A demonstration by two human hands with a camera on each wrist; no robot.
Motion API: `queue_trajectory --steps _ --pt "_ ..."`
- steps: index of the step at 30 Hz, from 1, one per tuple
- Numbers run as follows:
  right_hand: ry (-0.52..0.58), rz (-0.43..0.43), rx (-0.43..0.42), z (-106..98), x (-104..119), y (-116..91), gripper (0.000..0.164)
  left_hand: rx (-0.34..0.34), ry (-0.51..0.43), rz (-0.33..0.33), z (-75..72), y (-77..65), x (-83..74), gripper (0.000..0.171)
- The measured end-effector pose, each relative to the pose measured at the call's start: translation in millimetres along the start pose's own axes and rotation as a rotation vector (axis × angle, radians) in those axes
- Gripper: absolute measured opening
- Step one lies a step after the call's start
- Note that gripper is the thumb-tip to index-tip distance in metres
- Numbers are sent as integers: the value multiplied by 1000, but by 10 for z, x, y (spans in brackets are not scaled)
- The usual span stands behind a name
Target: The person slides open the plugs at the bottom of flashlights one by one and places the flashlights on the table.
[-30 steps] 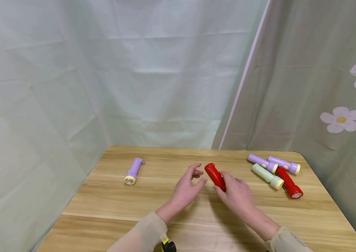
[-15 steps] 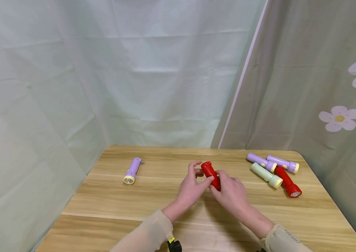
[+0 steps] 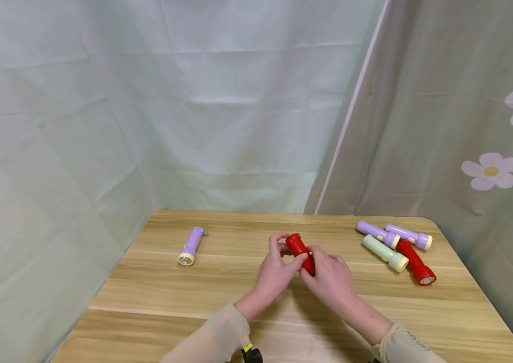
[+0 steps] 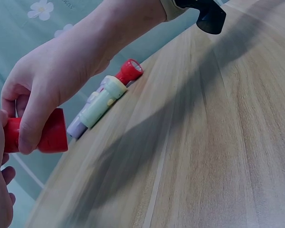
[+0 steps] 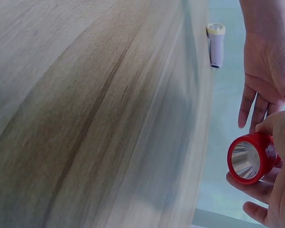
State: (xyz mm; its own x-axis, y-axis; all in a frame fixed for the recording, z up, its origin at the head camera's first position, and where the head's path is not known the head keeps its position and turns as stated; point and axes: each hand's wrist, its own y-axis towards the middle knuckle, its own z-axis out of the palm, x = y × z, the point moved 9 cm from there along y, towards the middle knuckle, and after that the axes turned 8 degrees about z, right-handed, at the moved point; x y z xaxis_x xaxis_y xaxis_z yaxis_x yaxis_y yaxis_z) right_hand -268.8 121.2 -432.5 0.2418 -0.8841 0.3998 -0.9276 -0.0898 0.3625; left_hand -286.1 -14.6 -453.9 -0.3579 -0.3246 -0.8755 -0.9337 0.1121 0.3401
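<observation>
Between the two hands, above the table, a red flashlight is held at a tilt, its tail end pointing away. My right hand grips the head end, thumb and fingers around it. At the barrel, my left hand has its thumb against the near side and its fingers behind. In the right wrist view the lens of the red flashlight faces the camera, framed by the right fingers. From the left wrist view, the right thumb presses along the red body.
At the table's left lies a purple flashlight with a small piece projecting at its tail. On the right, a pile holds two purple flashlights, a pale green flashlight and another red flashlight. Curtains hang behind.
The left hand has come up to the red flashlight and taken hold of its barrel. The right hand has shifted slightly left with the flashlight.
</observation>
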Motion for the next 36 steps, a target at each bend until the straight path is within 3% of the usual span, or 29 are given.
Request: queue_trajectory --steps 13,36 --pt "23 -8 -33 -43 16 5 43 -29 -68 -26 8 -27 47 65" --pt "4 -109 -79 -91 104 0 50 -68 -148 -41 -16 -50 56 60"
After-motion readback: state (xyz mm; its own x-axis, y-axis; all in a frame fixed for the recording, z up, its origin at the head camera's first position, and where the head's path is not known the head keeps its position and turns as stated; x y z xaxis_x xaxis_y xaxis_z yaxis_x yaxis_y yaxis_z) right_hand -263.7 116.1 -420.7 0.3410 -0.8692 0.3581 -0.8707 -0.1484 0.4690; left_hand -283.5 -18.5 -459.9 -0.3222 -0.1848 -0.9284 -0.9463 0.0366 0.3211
